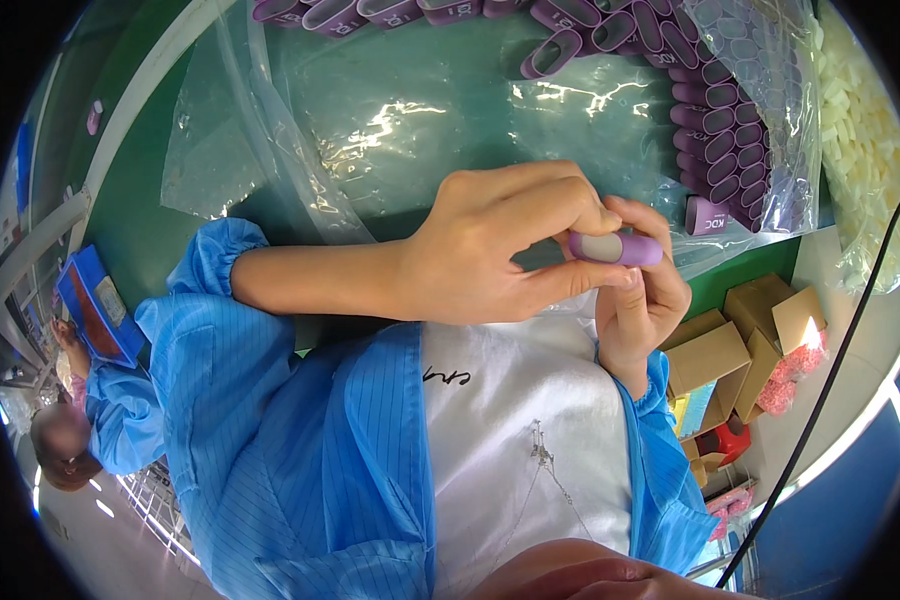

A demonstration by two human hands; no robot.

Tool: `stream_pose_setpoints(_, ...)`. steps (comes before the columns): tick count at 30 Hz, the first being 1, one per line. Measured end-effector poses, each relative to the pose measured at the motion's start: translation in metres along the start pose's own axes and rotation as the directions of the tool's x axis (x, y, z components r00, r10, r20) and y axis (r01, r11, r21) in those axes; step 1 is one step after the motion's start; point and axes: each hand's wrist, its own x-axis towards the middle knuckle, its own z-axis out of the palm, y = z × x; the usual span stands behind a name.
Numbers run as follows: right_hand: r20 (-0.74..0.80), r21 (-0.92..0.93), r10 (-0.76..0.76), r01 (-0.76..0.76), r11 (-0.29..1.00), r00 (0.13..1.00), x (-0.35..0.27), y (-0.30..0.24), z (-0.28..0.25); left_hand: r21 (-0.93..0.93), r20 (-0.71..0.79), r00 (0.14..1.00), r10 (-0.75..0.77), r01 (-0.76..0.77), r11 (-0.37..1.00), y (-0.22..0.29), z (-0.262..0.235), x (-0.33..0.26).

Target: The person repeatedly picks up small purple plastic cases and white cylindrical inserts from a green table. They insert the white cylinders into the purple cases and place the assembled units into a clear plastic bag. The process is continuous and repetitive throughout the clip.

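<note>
My left hand (505,240) reaches in from the left and pinches a small purple oval plastic shell (645,250) between thumb and forefinger. A pale grey-white piece (598,248) shows at the shell's left end; whether it is inserted or part of the shell I cannot tell. Around the other end of the same shell, my right hand (645,300) has its fingers and thumb closed. Both hands are raised in front of my chest, above the near edge of the green table (430,55). The fingers partly cover the shell.
Purple shells (725,145) stand packed at the far right, partly under clear plastic film (760,60). Flat clear bags (400,150) cover the table's middle. Pale blocks (860,130) fill a bag beyond. Cardboard boxes (710,360) and a black cable (830,390) are at right; another person (120,410) at left.
</note>
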Motion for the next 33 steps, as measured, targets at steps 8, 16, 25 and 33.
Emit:
stream_pose_setpoints(8,-0.019,0.039,-0.001,0.002,0.999,1.000,0.000,0.000,0.002,0.010,0.021,0.999,-0.025,0.024,1.000,-0.001,0.001,-0.001)
stream_pose_setpoints(16,-0.045,0.186,-0.037,0.044,0.982,0.998,0.001,0.005,0.001,-0.074,0.037,0.995,-0.089,0.091,0.993,-0.003,0.003,-0.003)
stream_pose_setpoints(25,0.005,0.145,-0.017,0.016,0.989,1.000,0.004,0.004,0.001,-0.088,0.050,0.995,-0.090,0.094,0.992,-0.006,0.002,-0.005)
stream_pose_setpoints(33,-0.159,-0.004,-0.184,0.186,0.982,0.970,0.012,-0.020,-0.036,0.381,-0.213,0.976,0.051,0.035,0.924,0.015,-0.088,0.040)
